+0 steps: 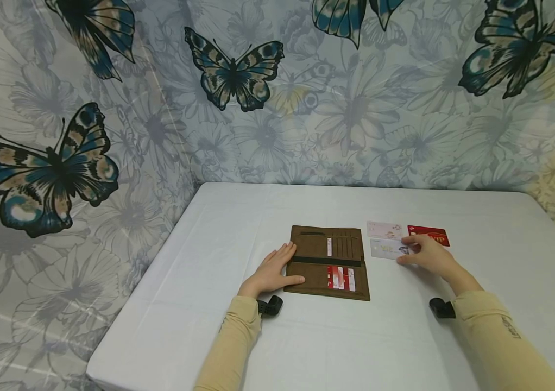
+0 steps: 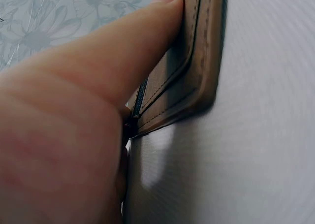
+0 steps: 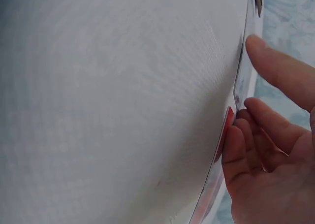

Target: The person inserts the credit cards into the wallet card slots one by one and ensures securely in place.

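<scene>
A brown wallet [image 1: 317,281] lies spread open on the white table, with cards in slots of both halves. My left hand [image 1: 270,270] rests at its left edge, fingers extended and thumb lying on the lower half; the left wrist view shows that thumb on the stitched leather [image 2: 201,81]. To the wallet's right lies a whitish card [image 1: 386,248], just below a pale pink card [image 1: 384,230]. My right hand [image 1: 426,255] holds the whitish card's right end between thumb and bent index finger. Behind those fingers lies a red card [image 1: 435,234], partly covered.
The white tabletop [image 1: 336,342] extends around the wallet and cards. Behind it hangs a butterfly-patterned cloth [image 1: 267,146]. Dark wrist devices sit at the left cuff [image 1: 245,315] and the right cuff [image 1: 475,304].
</scene>
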Demonstrator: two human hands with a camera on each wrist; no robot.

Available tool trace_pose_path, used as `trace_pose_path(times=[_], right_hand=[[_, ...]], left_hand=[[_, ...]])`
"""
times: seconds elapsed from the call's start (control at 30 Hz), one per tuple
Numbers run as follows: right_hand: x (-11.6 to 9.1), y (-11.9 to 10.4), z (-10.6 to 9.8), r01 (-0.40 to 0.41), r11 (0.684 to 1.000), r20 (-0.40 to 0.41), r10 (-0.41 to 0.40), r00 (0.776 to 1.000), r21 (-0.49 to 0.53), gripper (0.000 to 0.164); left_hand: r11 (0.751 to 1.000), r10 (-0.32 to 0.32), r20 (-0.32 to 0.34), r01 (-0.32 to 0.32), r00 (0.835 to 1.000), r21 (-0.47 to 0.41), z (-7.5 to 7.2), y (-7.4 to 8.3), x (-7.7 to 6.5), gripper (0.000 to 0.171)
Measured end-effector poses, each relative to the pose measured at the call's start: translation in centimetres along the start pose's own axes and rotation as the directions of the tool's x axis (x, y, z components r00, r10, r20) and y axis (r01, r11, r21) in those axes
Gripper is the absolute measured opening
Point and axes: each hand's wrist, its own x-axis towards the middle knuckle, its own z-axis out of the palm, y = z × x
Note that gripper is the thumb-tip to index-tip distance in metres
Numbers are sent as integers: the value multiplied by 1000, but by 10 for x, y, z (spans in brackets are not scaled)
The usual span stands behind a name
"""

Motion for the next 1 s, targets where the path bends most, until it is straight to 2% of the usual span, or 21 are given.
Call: trace_pose_path(times=[0.2, 0.5, 0.77, 1.0], right_hand=[[3, -1, 1, -31, 998, 7, 31, 999, -49, 65], [8, -1, -1, -50, 998, 30, 51, 998, -43, 66], [14, 1, -5, -4, 1000, 58, 5, 998, -16, 62], [19, 0, -6, -15, 999, 81, 18, 997, -43, 60]], left_hand=[[999, 34, -14, -34, 999, -9, -1, 1, -3, 91], [999, -21, 17, 21, 1000, 28, 1, -1, 2, 89], [999, -30, 19, 29, 999, 28, 1, -2, 2, 89], [999, -22, 17, 21, 1000, 30, 1, 0, 1, 89]])
